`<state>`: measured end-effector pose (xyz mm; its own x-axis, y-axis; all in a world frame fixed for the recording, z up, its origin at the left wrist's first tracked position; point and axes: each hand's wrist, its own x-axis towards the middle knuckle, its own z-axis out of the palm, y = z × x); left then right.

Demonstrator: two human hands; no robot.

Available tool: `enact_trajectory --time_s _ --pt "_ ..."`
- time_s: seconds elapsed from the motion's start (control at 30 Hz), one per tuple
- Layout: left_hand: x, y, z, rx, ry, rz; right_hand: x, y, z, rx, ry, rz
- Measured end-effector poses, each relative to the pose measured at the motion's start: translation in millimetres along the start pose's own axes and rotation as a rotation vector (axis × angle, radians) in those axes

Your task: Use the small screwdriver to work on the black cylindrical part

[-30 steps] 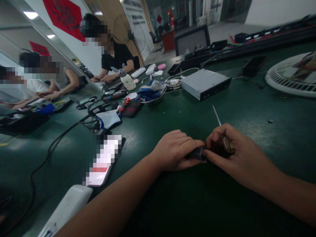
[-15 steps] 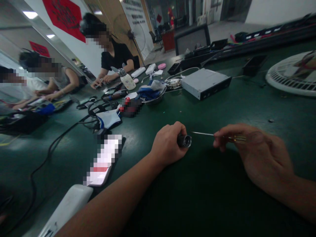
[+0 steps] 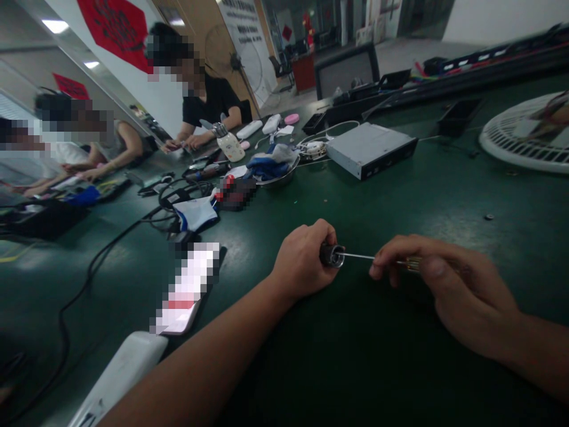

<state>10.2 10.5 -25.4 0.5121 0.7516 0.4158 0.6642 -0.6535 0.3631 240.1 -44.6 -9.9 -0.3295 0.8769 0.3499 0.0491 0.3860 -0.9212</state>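
My left hand (image 3: 304,261) is wrapped round a dark cylindrical part (image 3: 329,255), whose round open end faces right. In my right hand (image 3: 462,284) is a screwdriver (image 3: 412,264) with a yellowish clear handle, held between thumb and fingers. Its thin metal shaft points left, and the tip is at the open end of the cylinder; how far it reaches inside cannot be made out. Both hands are above the dark green table (image 3: 284,207).
Left of my forearm lie a lit phone (image 3: 191,287) and a white case (image 3: 122,373). Beyond are cables, a bowl of cloth (image 3: 273,166), a metal drive (image 3: 368,148) and a white fan grille (image 3: 524,139). Several people sit at the far left.
My right hand has moved left and slightly down, bringing the screwdriver tip to the cylinder's open end. My left hand has stayed nearly still.
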Motion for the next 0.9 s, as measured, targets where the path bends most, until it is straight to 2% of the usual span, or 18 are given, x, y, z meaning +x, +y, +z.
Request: enact_trajectory --time_s 0.27,0.9 --pt "1.0 0.3 -0.1 0.013 -0.007 0.015 0.5 3.3 -1.6 0.01 -0.046 0.017" --pt "-1.4 1.9 -2.3 -0.001 -0.01 0.009 -2.4 1.9 3.2 -0.031 0.072 0.06"
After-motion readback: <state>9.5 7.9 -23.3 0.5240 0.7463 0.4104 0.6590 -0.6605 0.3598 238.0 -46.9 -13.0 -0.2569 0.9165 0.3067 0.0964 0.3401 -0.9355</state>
